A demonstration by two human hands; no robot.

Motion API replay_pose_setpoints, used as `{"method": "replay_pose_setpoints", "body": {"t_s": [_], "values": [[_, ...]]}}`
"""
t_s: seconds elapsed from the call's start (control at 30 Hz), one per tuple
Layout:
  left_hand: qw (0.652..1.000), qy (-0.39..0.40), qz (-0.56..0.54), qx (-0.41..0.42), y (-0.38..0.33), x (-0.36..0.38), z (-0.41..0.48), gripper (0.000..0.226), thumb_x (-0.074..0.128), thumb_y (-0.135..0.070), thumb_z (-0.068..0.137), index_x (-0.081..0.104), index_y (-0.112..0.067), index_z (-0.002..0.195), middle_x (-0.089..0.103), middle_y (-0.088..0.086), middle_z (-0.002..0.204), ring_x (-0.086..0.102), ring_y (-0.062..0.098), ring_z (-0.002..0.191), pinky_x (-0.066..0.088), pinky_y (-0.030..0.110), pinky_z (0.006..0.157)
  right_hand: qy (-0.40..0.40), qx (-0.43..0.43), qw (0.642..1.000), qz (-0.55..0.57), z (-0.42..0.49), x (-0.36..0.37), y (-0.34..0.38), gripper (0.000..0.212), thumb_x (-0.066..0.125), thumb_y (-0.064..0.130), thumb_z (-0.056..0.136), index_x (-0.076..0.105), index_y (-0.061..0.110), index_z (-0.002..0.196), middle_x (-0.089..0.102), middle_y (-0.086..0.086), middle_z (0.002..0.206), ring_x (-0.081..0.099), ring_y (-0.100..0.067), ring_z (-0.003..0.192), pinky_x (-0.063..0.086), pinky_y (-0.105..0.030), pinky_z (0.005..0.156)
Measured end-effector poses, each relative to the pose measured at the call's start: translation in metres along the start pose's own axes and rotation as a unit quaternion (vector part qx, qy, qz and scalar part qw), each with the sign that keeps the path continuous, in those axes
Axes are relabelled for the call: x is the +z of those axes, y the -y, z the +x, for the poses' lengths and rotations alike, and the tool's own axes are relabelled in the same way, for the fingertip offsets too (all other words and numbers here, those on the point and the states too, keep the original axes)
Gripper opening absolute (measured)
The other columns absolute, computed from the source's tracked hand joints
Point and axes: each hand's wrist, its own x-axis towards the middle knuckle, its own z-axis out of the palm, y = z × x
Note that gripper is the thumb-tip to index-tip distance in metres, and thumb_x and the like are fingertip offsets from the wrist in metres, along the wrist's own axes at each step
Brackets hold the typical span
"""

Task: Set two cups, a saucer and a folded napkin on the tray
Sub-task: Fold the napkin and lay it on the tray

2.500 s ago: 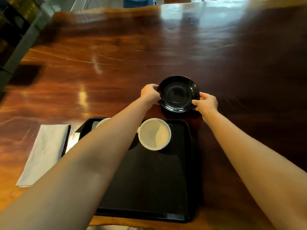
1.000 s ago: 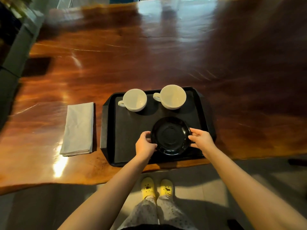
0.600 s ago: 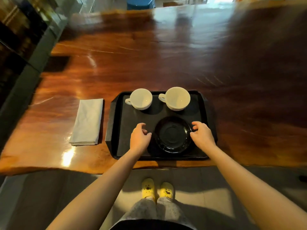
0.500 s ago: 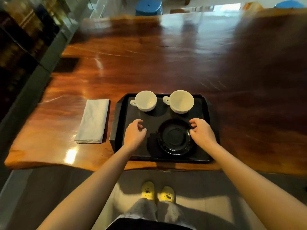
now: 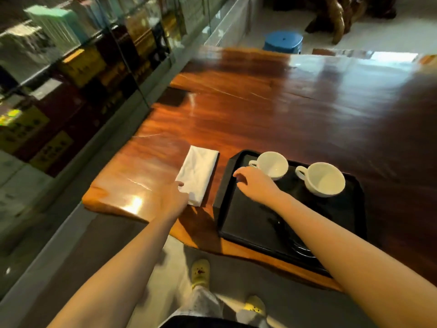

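Note:
A black tray (image 5: 238, 223) lies near the front edge of the wooden table. Two white cups stand along its far side, the left cup (image 5: 273, 165) and the right cup (image 5: 325, 179). The black saucer (image 5: 301, 248) rests on the tray's near part, mostly hidden under my right forearm. A folded white napkin (image 5: 198, 174) lies on the table just left of the tray. My left hand (image 5: 173, 200) touches the napkin's near left corner, fingers apart. My right hand (image 5: 254, 184) hovers open over the tray's left side, beside the left cup.
The glossy wooden table (image 5: 283, 110) stretches far and right. A glass cabinet (image 5: 71, 67) with boxes stands to the left. A blue stool (image 5: 282, 42) sits beyond the table. My yellow slippers (image 5: 200, 272) show on the floor below the table's edge.
Both hands let go of the saucer, which stays on the tray. They moved left: the left hand reached the napkin, the right crossed over the tray. The view swung left.

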Motion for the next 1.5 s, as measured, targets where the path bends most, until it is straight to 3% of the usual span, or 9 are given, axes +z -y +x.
{"method": "replay_pose_setpoints", "body": {"t_s": [0.1, 0.33, 0.5, 0.7, 0.87, 1.03, 1.17, 1.33, 1.5], "values": [[0.994, 0.023, 0.067, 0.087, 0.019, -0.004, 0.020, 0.037, 0.062, -0.015, 0.081, 0.062, -0.012, 0.118, 0.055, 0.010, 0.130, 0.052, 0.028, 0.118, 0.041, 0.032, 0.094, 0.064, -0.012, 0.997, -0.040, 0.028, 0.041, 0.028, 0.039, 0.047, 0.013, 0.092, 0.050, 0.011, 0.130, 0.053, -0.011, 0.133, 0.051, -0.028, 0.119, 0.045, -0.039, 0.095], [0.897, 0.114, 0.267, 0.334, 0.059, -0.016, 0.052, 0.038, 0.066, -0.018, 0.075, 0.061, -0.020, 0.112, 0.060, 0.001, 0.126, 0.054, 0.025, 0.117, 0.040, 0.037, 0.102, 0.153, -0.014, 0.975, -0.161, 0.073, 0.104, 0.052, 0.038, 0.055, 0.027, 0.089, 0.051, 0.005, 0.120, 0.049, -0.015, 0.124, 0.048, -0.033, 0.114, 0.049, -0.044, 0.089], [0.825, 0.102, 0.296, 0.471, 0.073, -0.021, 0.074, 0.035, 0.080, -0.020, 0.067, 0.065, -0.022, 0.098, 0.069, -0.003, 0.106, 0.067, 0.016, 0.091, 0.055, 0.023, 0.076, 0.100, -0.020, 0.948, -0.301, 0.083, 0.138, 0.065, 0.033, 0.045, 0.022, 0.094, 0.050, 0.003, 0.121, 0.052, -0.017, 0.123, 0.053, -0.030, 0.109, 0.044, -0.036, 0.090], [0.709, 0.090, 0.401, 0.573, 0.067, -0.011, 0.090, 0.012, 0.067, -0.017, 0.073, 0.065, -0.018, 0.084, 0.065, -0.001, 0.074, 0.059, 0.016, 0.059, 0.051, 0.026, 0.052, 0.106, -0.058, 0.915, -0.385, 0.097, 0.147, 0.069, 0.022, 0.046, 0.012, 0.095, 0.054, 0.003, 0.113, 0.060, -0.015, 0.114, 0.059, -0.029, 0.104, 0.047, -0.037, 0.089], [0.761, 0.105, 0.347, 0.538, 0.058, -0.013, 0.092, 0.025, 0.045, -0.022, 0.065, 0.061, -0.021, 0.083, 0.064, -0.003, 0.073, 0.062, 0.018, 0.065, 0.053, 0.028, 0.059, 0.056, 0.032, 0.978, -0.197, 0.106, 0.123, 0.063, 0.025, 0.042, 0.016, 0.095, 0.053, 0.011, 0.117, 0.061, -0.011, 0.116, 0.060, -0.027, 0.104, 0.048, -0.036, 0.087], [0.806, 0.120, 0.228, 0.533, 0.058, -0.030, 0.103, 0.025, 0.047, -0.024, 0.068, 0.056, -0.021, 0.091, 0.066, -0.003, 0.080, 0.064, 0.016, 0.071, 0.051, 0.023, 0.067, 0.099, 0.061, 0.986, -0.118, 0.106, 0.102, 0.058, 0.026, 0.049, 0.025, 0.089, 0.057, 0.012, 0.110, 0.063, -0.009, 0.112, 0.059, -0.025, 0.100, 0.049, -0.034, 0.079], [0.885, 0.148, 0.076, 0.436, 0.059, -0.035, 0.109, 0.032, 0.049, -0.033, 0.080, 0.065, -0.015, 0.102, 0.071, 0.003, 0.096, 0.066, 0.020, 0.089, 0.051, 0.028, 0.081, 0.115, 0.051, 0.992, -0.021, 0.103, 0.086, 0.052, 0.030, 0.062, 0.030, 0.082, 0.057, 0.013, 0.106, 0.061, -0.008, 0.104, 0.056, -0.020, 0.089, 0.051, -0.032, 0.074], [0.933, 0.176, -0.094, 0.300, 0.038, -0.035, 0.120, 0.026, 0.059, -0.025, 0.085, 0.062, -0.016, 0.110, 0.064, -0.004, 0.106, 0.061, 0.013, 0.101, 0.053, 0.036, 0.088, 0.014, 0.116, 0.967, 0.227, 0.107, 0.081, 0.047, 0.021, 0.060, 0.028, 0.086, 0.058, 0.013, 0.100, 0.061, -0.004, 0.091, 0.057, -0.018, 0.083, 0.047, -0.029, 0.072], [0.947, 0.117, -0.113, 0.279, 0.007, -0.021, 0.132, 0.022, 0.056, -0.023, 0.092, 0.056, -0.014, 0.112, 0.058, -0.009, 0.104, 0.058, 0.011, 0.098, 0.051, 0.030, 0.084, -0.093, 0.136, 0.942, 0.293, 0.126, 0.091, 0.044, 0.018, 0.062, 0.025, 0.086, 0.052, 0.022, 0.099, 0.053, 0.012, 0.084, 0.053, -0.004, 0.077, 0.041, -0.015, 0.062]]}}
